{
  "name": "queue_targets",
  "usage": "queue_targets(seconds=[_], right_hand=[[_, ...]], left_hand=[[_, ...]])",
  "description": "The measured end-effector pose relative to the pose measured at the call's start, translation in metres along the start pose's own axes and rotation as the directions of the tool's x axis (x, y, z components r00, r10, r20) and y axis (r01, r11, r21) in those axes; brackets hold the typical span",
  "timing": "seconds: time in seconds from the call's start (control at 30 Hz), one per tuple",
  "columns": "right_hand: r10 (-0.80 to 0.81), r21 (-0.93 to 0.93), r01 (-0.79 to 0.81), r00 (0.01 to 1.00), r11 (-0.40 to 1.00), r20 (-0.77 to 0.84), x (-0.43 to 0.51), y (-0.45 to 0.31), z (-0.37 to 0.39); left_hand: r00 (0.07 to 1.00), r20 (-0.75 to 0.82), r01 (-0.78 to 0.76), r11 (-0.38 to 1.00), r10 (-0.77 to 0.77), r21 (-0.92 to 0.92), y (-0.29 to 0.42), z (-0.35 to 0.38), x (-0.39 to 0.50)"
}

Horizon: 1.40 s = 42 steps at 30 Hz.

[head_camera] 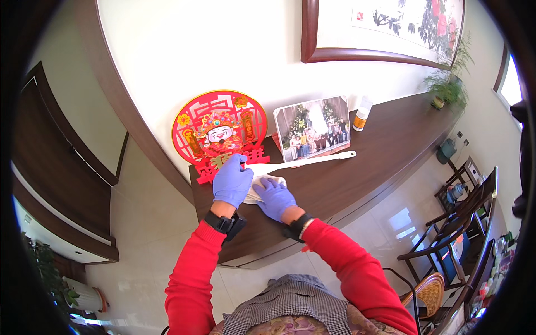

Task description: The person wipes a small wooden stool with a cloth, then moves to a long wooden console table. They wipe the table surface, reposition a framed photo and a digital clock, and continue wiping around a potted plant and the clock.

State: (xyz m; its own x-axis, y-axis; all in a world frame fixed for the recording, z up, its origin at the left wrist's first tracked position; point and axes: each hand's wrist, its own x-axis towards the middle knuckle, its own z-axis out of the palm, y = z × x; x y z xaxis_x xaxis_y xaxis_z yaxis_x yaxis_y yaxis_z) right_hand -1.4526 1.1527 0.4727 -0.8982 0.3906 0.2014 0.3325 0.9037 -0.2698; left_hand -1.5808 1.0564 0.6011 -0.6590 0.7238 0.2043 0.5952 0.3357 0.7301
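My left hand [233,182], in a purple glove, is closed around the broad end of a white long-handled plastic tool [293,164]. The tool's thin handle reaches right, past the front of a photo panel [312,127]; its gripped end is partly hidden. Under my gloved right hand [275,199] a whitish cloth [254,194] is pressed on the dark wooden cabinet top [310,188]. Just behind my left hand stands a round red paper-cut style decoration [220,130] with a smiling figure, leaning at the wall.
A white bottle with an orange label [361,118] stands right of the photo panel. Farther along the cabinet is a potted fern-like plant [446,90]. A framed painting [387,54] hangs above. Dark wooden chairs [454,217] and a wicker chair back [427,293] are at the right.
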Motion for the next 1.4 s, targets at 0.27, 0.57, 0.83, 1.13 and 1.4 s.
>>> queue_targets(seconds=[0.27, 0.57, 0.83, 1.13, 1.4], right_hand=[[-0.287, 0.112, 0.278, 0.954, 0.954, 0.081, 0.002, -0.076, 0.032], [-0.232, 0.077, 0.221, 0.953, 0.972, 0.197, 0.021, -0.042, -0.011], [-0.461, 0.193, 0.432, 0.876, 0.881, 0.144, -0.047, -0.080, -0.004], [-0.166, -0.013, 0.165, 0.983, 0.986, -0.083, -0.120, 0.082, -0.055], [0.084, 0.033, -0.079, 0.985, 0.996, -0.152, -0.132, 0.165, -0.089]], left_hand=[[0.999, 0.033, 0.009, 0.998, -0.011, 0.058, 0.001, 0.008, 0.002], [0.998, 0.017, -0.058, 0.992, 0.056, 0.109, -0.015, 0.009, 0.007], [0.996, 0.085, 0.022, 0.994, -0.032, 0.109, -0.043, 0.021, 0.008], [0.986, 0.088, 0.121, 0.976, -0.139, 0.182, -0.089, 0.042, 0.005], [0.986, -0.020, 0.168, 0.953, -0.168, 0.252, -0.103, 0.055, -0.001]])
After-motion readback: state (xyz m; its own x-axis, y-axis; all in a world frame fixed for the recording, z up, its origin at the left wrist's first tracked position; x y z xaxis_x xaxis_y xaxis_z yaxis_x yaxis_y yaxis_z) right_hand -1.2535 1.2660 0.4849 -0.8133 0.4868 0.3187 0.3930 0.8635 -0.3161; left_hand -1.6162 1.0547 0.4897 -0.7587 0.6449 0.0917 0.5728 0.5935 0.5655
